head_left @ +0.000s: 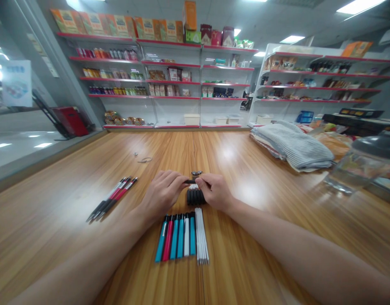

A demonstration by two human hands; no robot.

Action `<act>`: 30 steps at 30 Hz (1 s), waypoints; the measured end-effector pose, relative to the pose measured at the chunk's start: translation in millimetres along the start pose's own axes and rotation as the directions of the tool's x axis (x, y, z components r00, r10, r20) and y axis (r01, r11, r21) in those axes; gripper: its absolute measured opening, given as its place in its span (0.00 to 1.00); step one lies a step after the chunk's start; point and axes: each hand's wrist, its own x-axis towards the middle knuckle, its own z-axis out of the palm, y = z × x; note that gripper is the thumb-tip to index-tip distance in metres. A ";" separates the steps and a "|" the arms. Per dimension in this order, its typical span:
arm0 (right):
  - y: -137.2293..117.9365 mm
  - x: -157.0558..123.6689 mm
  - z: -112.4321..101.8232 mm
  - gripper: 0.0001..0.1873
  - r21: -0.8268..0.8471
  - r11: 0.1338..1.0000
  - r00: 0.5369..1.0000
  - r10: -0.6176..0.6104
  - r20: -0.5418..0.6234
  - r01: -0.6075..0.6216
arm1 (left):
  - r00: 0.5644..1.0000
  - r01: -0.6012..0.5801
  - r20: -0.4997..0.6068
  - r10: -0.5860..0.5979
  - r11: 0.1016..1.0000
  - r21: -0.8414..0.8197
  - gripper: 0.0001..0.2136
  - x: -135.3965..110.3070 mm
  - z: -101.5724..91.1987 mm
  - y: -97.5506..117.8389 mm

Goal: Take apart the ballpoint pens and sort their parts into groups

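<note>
My left hand and my right hand meet over the middle of the table, fingers closed on the two ends of a short black pen part. Just below it lies a row of black pen grips, with small white pieces partly hidden behind my fingers. Small shiny metal pieces lie beyond my hands. Closer to me are several pen barrels in blue, red and white, side by side. White refills lie next to them on the right.
Several whole pens lie together at the left. A thin loop and a tiny metal bit lie farther back. Folded striped cloth and a clear jar stand at the right. Stocked shelves line the back.
</note>
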 end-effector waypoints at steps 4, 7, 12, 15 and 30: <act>-1.0 0.0 -0.3 0.20 0.016 1.000 1.000 0.015 -0.001 -0.015 | 0.999 0.031 0.016 -0.031 0.999 0.026 0.06 -1.5 -2.1 0.1; -1.9 0.2 -1.3 0.20 0.029 0.999 0.999 0.033 -0.003 -0.033 | 0.999 0.048 0.024 -0.049 0.998 0.034 0.06 -3.5 -3.4 -0.7; -4.1 -0.9 -4.5 0.20 0.035 0.999 1.000 0.030 -0.004 -0.030 | 0.998 0.041 0.047 -0.042 0.999 0.017 0.06 -5.3 -4.0 0.5; -4.9 -3.4 -6.9 0.20 0.030 0.999 1.000 0.023 -0.006 -0.023 | 0.999 0.004 0.049 -0.004 1.000 0.005 0.06 -4.9 -3.4 2.8; -2.2 -3.7 -6.9 0.22 0.050 0.997 0.995 0.055 0.085 -0.059 | 0.996 -0.036 0.078 0.036 0.999 0.003 0.07 -4.9 -2.9 5.6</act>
